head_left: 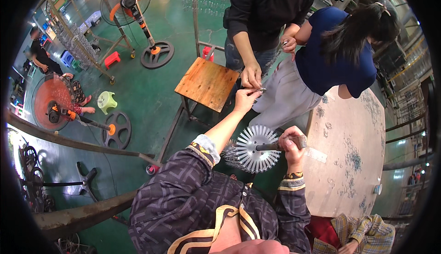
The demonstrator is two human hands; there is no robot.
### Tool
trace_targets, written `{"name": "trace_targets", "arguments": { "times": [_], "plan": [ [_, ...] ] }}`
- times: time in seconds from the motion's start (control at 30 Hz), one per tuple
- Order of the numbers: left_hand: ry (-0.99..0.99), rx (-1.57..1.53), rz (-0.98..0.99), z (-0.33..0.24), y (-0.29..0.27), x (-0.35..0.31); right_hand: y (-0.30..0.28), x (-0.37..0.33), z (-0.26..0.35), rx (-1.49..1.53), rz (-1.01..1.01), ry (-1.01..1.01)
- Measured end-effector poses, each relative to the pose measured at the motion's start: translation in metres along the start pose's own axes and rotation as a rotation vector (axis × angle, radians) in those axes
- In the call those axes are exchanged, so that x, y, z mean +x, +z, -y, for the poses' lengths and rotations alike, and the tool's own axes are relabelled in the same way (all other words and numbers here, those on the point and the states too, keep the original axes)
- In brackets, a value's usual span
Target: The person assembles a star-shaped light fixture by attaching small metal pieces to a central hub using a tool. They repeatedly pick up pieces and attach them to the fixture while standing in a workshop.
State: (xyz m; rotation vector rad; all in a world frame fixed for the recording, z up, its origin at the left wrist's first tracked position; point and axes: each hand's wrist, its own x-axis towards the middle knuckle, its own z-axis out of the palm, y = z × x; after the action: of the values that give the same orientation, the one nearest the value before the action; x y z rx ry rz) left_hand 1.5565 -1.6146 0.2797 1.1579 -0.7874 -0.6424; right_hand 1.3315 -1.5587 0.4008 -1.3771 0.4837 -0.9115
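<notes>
My left hand (246, 99) reaches forward, its fingers closed in a pinch on a small shiny metal piece (262, 89). A co-worker's hand (251, 74) meets my fingertips there, so the piece's shape is mostly hidden. My right hand (292, 150) is wrapped round a dark rod with a blocky brownish end (299, 141). The rod's other end lies over the middle of a silvery metal disc (249, 155) with many radial slots; whether they are joined I cannot tell. More spiky metal pieces (229, 154) show behind the disc's left edge.
A wooden-topped stool (206, 84) stands ahead left. To the right is a table (317, 180) scattered with small dark wire-like pieces (351, 160). Two people stand close ahead; another person's plaid sleeve (374, 233) is at lower right. Fans (128, 1) and metal rails (82, 141) stand left.
</notes>
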Motion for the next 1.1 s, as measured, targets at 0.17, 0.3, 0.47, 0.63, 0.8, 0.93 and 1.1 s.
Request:
{"name": "trace_targets", "arguments": {
  "times": [0.17,0.3,0.47,0.63,0.8,0.93,1.1],
  "plan": [
    [-0.084,0.026,0.137,-0.011,-0.031,-0.015,-0.003,0.000,-0.002,0.003,0.005,0.008],
    [-0.105,0.168,0.176,0.002,-0.059,-0.039,0.001,0.003,-0.001,0.020,0.011,-0.015],
    [-0.130,0.312,0.354,0.022,-0.094,-0.079,-0.002,0.005,0.002,0.035,0.024,0.001],
    [-0.140,0.454,0.485,0.037,-0.118,-0.109,-0.003,0.008,-0.001,0.032,0.057,-0.001],
    [-0.106,0.523,0.537,0.055,-0.126,-0.127,-0.002,0.011,-0.002,0.035,0.086,0.003],
    [-0.029,0.601,0.586,0.065,-0.130,-0.135,0.003,0.013,0.001,0.042,0.108,0.013],
    [0.027,0.649,0.598,0.071,-0.131,-0.141,0.002,0.013,0.001,0.044,0.118,0.028]
  ]
}}
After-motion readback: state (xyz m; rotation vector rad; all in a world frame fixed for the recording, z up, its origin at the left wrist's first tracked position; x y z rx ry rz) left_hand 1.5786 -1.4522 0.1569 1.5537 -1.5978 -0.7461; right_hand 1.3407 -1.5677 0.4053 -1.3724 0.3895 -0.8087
